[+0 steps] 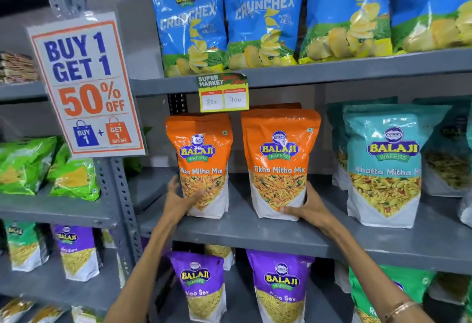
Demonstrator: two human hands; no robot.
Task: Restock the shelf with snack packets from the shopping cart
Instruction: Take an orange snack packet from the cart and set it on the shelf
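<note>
Currently, the left hand (178,201) grasps the left orange packet (204,164) at its lower edge; the right hand (309,208) grasps the right orange packet (279,164) likewise. Both stand upright on the middle shelf (255,233). Pouches appear light, soft, slippery; hold low, at the sides. Fingers behind are hidden; cart out of view.

On the middle shelf (255,233), the left packet (201,167) and the right packet (279,164) stand upright side by side, apart. The left hand (178,200) holds the left packet at its lower left edge; the right hand (309,208) holds the right packet at its lower right corner. A third packet (385,169) stands to their right. Crunchex bags (260,21) line the upper shelf (357,70), a price tag (223,93) on its front edge; an offer sign (86,85) hangs at left.
</note>
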